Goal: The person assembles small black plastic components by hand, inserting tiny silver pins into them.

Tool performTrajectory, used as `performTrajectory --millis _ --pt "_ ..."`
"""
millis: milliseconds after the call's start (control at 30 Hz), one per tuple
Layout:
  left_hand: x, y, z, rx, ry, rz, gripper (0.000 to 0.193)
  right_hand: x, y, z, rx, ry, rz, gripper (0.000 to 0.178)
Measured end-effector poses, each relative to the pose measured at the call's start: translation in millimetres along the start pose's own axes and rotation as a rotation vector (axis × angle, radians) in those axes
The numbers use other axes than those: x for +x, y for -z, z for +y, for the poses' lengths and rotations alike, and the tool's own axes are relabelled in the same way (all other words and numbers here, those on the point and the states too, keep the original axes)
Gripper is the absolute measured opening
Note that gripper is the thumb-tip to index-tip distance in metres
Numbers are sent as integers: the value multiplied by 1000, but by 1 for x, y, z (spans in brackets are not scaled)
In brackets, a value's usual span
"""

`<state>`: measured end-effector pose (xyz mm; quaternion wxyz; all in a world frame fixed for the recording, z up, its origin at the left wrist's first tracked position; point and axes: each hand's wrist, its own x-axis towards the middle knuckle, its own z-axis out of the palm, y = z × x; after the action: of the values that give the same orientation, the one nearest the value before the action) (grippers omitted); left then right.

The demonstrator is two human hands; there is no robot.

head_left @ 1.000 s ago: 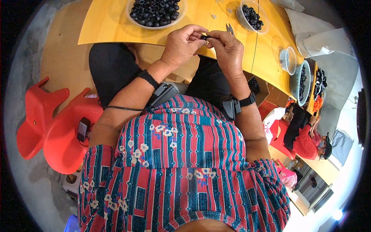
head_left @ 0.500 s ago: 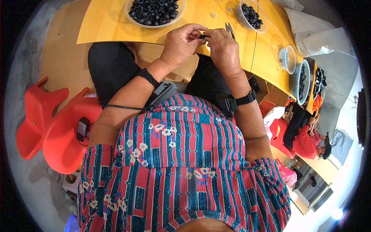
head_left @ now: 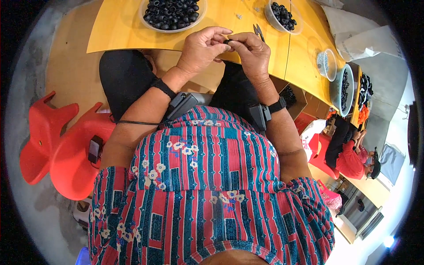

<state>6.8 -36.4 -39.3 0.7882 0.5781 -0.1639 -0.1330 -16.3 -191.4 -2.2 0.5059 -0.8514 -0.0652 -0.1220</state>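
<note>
Over the front edge of the yellow table (head_left: 119, 37), my two hands meet around one small black ring-like part (head_left: 227, 41). The fingers and thumb of my left hand (head_left: 202, 49) are closed about its left side. My right hand (head_left: 251, 51) pinches the same part from the right. Fingers cover much of it, so its exact shape is hard to see. Beyond my left hand stands a clear bowl (head_left: 142, 18) full of small black rounded parts (head_left: 172, 13). Just past my right hand lies a pair of dark snips (head_left: 259, 32).
A smaller clear bowl (head_left: 270, 20) of black parts, a clear tub (head_left: 333, 70) of small pale pieces and a pale blue basin (head_left: 349, 95) line the table's right side. Red chairs (head_left: 73, 163) stand at left. Another person in red (head_left: 349, 161) sits far right.
My right fingers have shifted and uncovered more of the black part. Both hands have moved slightly left. The bowls stay where they were on the table.
</note>
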Motion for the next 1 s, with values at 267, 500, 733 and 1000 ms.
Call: performTrajectory --millis 267,500,733,1000 --pt "-3 0 0 53 -14 39 31 -7 -5 -9 -130 78 97 10" --pt "-2 -1 -1 50 16 54 32 -14 -14 -5 -120 56 231 11" --pt "-3 -1 -2 55 3 81 31 -19 -18 -3 305 -209 273 12" --pt "-2 -3 -5 87 -84 116 27 -12 -2 3 204 -148 125 8"
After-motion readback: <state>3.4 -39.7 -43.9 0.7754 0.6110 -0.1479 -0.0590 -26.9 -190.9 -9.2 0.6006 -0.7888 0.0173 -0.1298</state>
